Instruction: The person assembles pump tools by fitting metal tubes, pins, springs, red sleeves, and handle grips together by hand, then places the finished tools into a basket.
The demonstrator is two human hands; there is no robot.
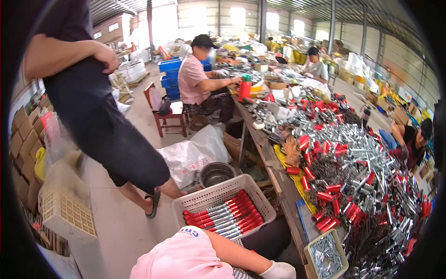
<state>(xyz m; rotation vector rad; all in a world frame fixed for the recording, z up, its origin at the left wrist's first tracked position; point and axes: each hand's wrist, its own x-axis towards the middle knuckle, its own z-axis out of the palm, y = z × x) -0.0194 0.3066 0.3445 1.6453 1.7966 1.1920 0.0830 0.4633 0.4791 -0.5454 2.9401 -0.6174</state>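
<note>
My left arm, in a pink sleeve, comes in at the lower edge and bends to the right. At its end is my left hand (278, 270) in a white glove, its fingers cut off by the frame's edge. My right hand is not in view. Just beyond the arm stands a light plastic basket (183, 203). In it lie red-and-silver rod-shaped tools (227, 215), stacked side by side. A small tray (308, 253) of metal pins (326, 256) rests on the table near my gloved hand.
Red sleeves (355, 214), springs and metal rods heap the long table (278, 179). A person (107, 116) in dark clothes stands at left. Co-workers (193, 76) sit along the table. A metal basin (217, 173), white sack (195, 151) and yellowish crate (69, 214) stand on the floor.
</note>
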